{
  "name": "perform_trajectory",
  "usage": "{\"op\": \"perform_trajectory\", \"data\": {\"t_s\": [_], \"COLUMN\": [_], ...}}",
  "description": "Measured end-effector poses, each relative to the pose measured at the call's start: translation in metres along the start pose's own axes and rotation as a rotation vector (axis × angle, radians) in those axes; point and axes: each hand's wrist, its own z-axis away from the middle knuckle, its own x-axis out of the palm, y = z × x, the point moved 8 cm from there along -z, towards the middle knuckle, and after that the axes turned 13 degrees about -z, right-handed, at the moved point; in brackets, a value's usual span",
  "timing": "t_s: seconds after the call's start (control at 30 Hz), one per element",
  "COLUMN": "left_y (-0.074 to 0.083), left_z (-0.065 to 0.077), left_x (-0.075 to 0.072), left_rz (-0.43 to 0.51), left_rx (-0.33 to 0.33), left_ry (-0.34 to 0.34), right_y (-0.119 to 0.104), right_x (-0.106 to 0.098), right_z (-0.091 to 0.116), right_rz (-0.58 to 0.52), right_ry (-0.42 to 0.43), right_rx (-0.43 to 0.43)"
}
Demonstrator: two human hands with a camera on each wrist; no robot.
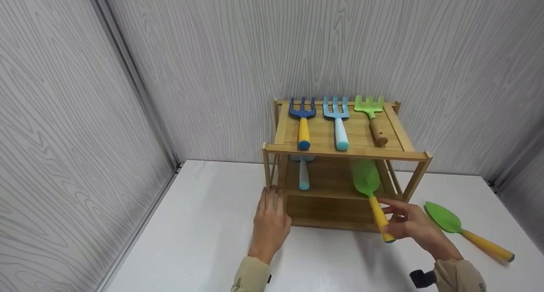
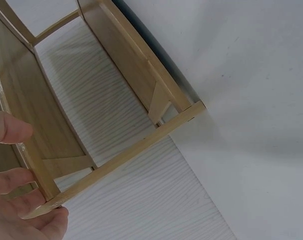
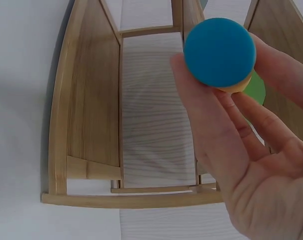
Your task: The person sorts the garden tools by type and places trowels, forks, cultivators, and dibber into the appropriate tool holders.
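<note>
My right hand (image 1: 414,228) pinches the yellow handle of a garden trowel between thumb and fingers. The trowel's green blade (image 1: 366,179) points away from me, into the space over the middle tier of a wooden rack (image 1: 348,153). Up close in the right wrist view, the round blue end (image 3: 220,52) of that handle faces the camera, and the blade is mostly hidden behind the fingers. My left hand (image 1: 272,224) grips the rack at its front left post, with the thumb (image 2: 14,129) on one side of the wood and fingers on the other.
Three hand forks lie on the top tier: dark blue (image 1: 303,130), light blue (image 1: 341,132) and green with a wooden handle (image 1: 377,130). Another light-blue fork (image 1: 303,177) rests on the middle tier. A second green trowel (image 1: 444,217) lies right of the rack on the white table (image 1: 204,224).
</note>
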Motion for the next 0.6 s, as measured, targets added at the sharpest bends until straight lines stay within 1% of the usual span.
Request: {"op": "perform_trajectory", "data": {"t_s": [0.13,0.27,0.33,0.6], "left_y": [0.0,0.0,0.0,0.001], "left_z": [0.0,0.0,0.0,-0.001], "left_x": [-0.002,-0.001,-0.001,0.0], "left_rz": [-0.006,-0.006,-0.004,0.01], "left_rx": [0.006,0.0,-0.001,-0.011], "left_ry": [0.027,0.018,0.01,-0.01], "right_y": [-0.004,-0.01,-0.013,-0.017], "right_x": [0.005,0.01,0.012,0.018], "right_z": [-0.005,-0.013,-0.016,-0.027], "right_rz": [-0.014,-0.037,-0.042,-0.011], "right_ry": [-0.007,-0.034,-0.033,0.022], "right_rx": [-0.006,-0.034,-0.042,-0.015]}}
